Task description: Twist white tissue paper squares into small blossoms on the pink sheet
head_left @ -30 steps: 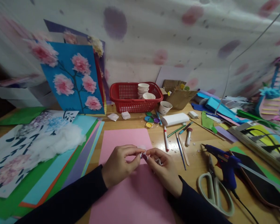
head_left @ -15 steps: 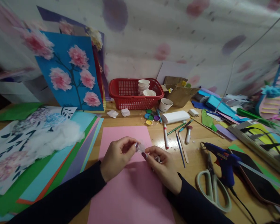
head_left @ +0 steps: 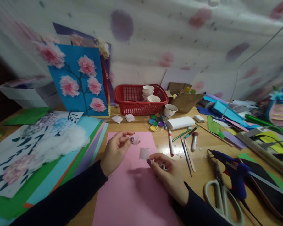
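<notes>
Over a pink sheet of paper (head_left: 132, 194), my left hand (head_left: 115, 151) pinches a small, thin whitish piece of tissue paper (head_left: 136, 140) between thumb and fingers. My right hand (head_left: 171, 174) holds a small square of translucent white tissue paper (head_left: 144, 153) by its lower right corner. Something white and crumpled (head_left: 163, 167) also shows among the curled fingers of that hand; I cannot make out its form. The two pieces are apart, and a shadow falls on the pink sheet below them.
Two small white tissue stacks (head_left: 129, 117) lie before a red basket (head_left: 141, 108) holding paper cups. Scissors (head_left: 223, 201) and a blue glue gun (head_left: 233, 169) lie at right. Cotton (head_left: 70, 138) rests on coloured sheets at left. A blue flower picture (head_left: 85, 103) stands behind.
My hands have drawn apart, the left up and leftward, the right slightly right and down. The tissue pieces that were together between my fingertips are now separate. The view has shifted slightly.
</notes>
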Action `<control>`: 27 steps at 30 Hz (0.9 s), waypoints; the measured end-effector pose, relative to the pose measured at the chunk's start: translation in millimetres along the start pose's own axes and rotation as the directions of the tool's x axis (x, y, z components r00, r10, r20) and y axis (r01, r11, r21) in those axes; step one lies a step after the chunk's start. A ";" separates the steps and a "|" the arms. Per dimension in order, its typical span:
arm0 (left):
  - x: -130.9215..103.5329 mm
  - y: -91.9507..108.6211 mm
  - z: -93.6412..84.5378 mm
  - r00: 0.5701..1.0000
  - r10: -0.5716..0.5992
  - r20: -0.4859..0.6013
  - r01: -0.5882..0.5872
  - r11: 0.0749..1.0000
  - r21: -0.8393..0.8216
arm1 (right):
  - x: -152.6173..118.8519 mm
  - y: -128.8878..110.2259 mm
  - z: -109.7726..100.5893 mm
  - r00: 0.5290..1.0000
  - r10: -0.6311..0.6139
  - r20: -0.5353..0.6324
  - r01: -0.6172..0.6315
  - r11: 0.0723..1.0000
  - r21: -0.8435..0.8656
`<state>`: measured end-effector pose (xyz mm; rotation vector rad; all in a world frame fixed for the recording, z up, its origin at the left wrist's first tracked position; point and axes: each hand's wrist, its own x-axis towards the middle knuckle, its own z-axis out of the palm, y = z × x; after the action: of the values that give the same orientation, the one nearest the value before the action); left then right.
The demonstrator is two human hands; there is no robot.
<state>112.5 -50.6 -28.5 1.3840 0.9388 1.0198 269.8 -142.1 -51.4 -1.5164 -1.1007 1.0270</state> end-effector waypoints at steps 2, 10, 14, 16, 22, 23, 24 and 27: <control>-1.9 5.0 -0.4 0.993 -0.029 0.113 0.026 0.999 0.024 | 0.1 -1.2 0.0 1.000 0.008 -0.014 -0.008 1.000 0.002; -14.2 -3.7 10.5 0.985 0.012 0.172 -0.034 0.991 0.128 | 0.1 -4.1 0.2 1.000 0.003 -0.026 -0.002 1.000 0.021; -9.3 -2.3 10.1 0.980 -0.074 0.185 0.059 0.994 0.087 | 0.1 -3.2 0.0 1.000 -0.027 -0.013 0.027 1.000 0.005; -5.6 -2.5 7.5 0.994 -0.052 0.100 0.044 0.996 0.075 | -0.3 -3.7 0.0 1.000 -0.029 -0.009 0.029 1.000 -0.001; -5.9 -8.6 3.8 0.983 0.159 0.093 -0.175 0.962 0.209 | -1.0 -4.3 0.5 0.999 -0.045 0.009 0.045 0.999 -0.005; -8.1 -8.8 5.4 0.974 0.164 0.160 -0.197 0.955 0.220 | -1.0 -3.9 0.5 0.999 -0.052 0.014 0.052 0.999 -0.005; -10.4 -8.5 7.3 0.964 0.153 0.218 -0.202 0.953 0.224 | -1.0 -3.5 0.5 0.998 -0.058 0.018 0.058 0.998 -0.004; -15.2 -6.0 12.5 0.953 0.069 0.295 -0.136 0.968 0.212 | -1.7 -3.4 0.1 0.998 -0.054 0.026 0.053 0.998 0.014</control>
<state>119.8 -68.5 -35.5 1.7380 0.7923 0.7759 268.8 -143.4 -47.9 -1.4592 -1.1452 1.0185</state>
